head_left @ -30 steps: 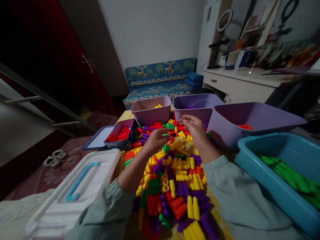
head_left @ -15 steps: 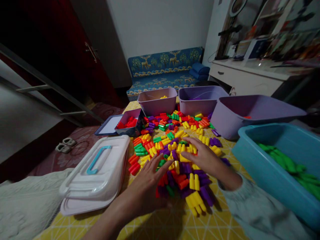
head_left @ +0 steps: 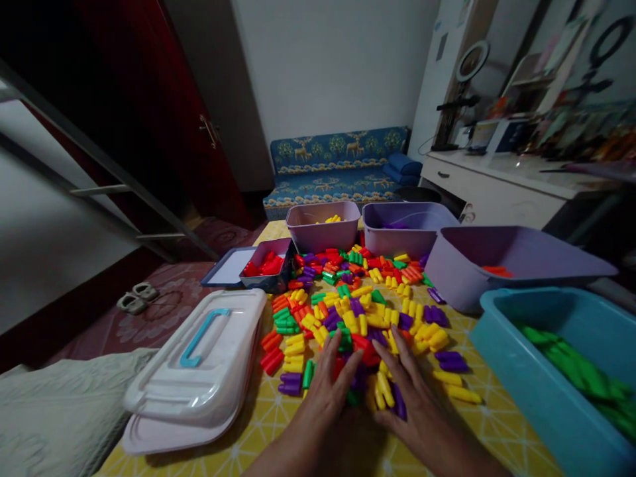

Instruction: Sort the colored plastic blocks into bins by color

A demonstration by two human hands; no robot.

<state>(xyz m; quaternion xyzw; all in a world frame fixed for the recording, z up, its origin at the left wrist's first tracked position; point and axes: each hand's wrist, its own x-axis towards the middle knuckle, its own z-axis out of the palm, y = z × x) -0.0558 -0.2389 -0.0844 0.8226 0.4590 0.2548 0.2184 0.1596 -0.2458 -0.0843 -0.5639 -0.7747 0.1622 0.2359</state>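
A heap of small plastic pieces, shaped like joined rounded tubes, is spread over the table in yellow, purple, red, orange and green. My left hand (head_left: 322,387) lies at the near side of the heap, fingers apart, beside red and green pieces. To its right, my right hand (head_left: 420,397) is spread with its fingertips over yellow pieces (head_left: 382,389) and purple ones. Neither hand is closed around a piece. Parts of the heap between and under the hands are hidden. Loose yellow pieces (head_left: 462,393) lie right of my right hand.
Behind the heap stand a pink bin (head_left: 322,232) and two purple bins (head_left: 407,242) (head_left: 460,271). A blue bin (head_left: 521,351) with green pieces is at right. Left are a dark box (head_left: 271,281) of red pieces and a white lidded box (head_left: 218,351) with a blue handle.
My right hand has drawn back toward me from the middle of the heap. My left hand has shifted right and nearer, and pieces around both hands have moved. The view has tilted upward.
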